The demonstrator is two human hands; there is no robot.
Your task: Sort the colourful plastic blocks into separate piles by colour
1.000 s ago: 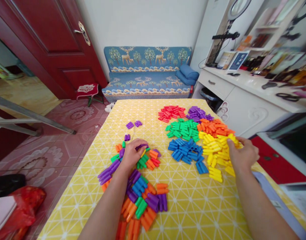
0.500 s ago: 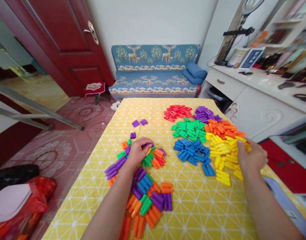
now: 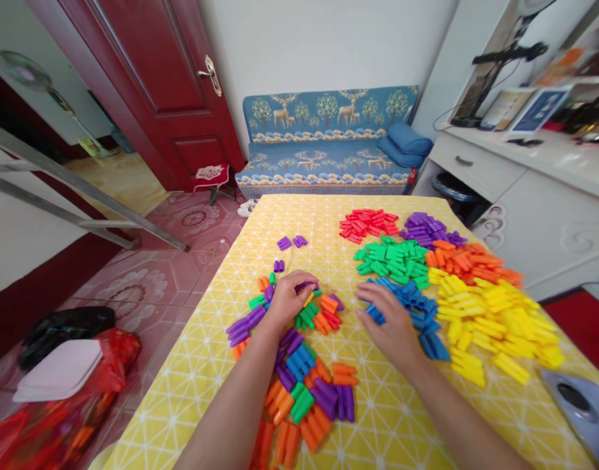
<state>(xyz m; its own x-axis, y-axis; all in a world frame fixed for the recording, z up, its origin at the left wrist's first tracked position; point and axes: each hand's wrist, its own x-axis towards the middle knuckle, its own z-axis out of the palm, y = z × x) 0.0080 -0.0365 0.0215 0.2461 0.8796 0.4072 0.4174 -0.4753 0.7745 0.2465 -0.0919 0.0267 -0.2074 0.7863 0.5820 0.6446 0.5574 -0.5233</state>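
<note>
My left hand [image 3: 292, 300] has its fingers curled over the upper part of a multicoloured row of plastic tube-shaped building pieces [image 3: 299, 362]. A purple piece [image 3: 307, 286] and a bit of yellow [image 3: 308, 299] show at its thumb and fingertips; the rest of its grip is hidden. My right hand [image 3: 390, 323] hovers at the left edge of the blue pieces [image 3: 417, 307], fingers apart, with nothing visible in it. Green pieces [image 3: 392, 258] lie just beyond that hand. To its right spreads a heap of yellow pieces [image 3: 495, 320].
Red [image 3: 368, 224], purple [image 3: 429, 230] and orange pieces [image 3: 470, 262] form piles at the far right. Small purple pieces [image 3: 284, 243] lie apart beyond my left hand. A grey-blue device [image 3: 581, 408] rests at the table's right edge. A patterned sofa [image 3: 326, 140] stands behind the yellow-covered table [image 3: 387, 418].
My right hand has moved left from the yellow heap to beside the blue pieces. My left hand keeps its place on the multicoloured pieces. The view has turned slightly left.
</note>
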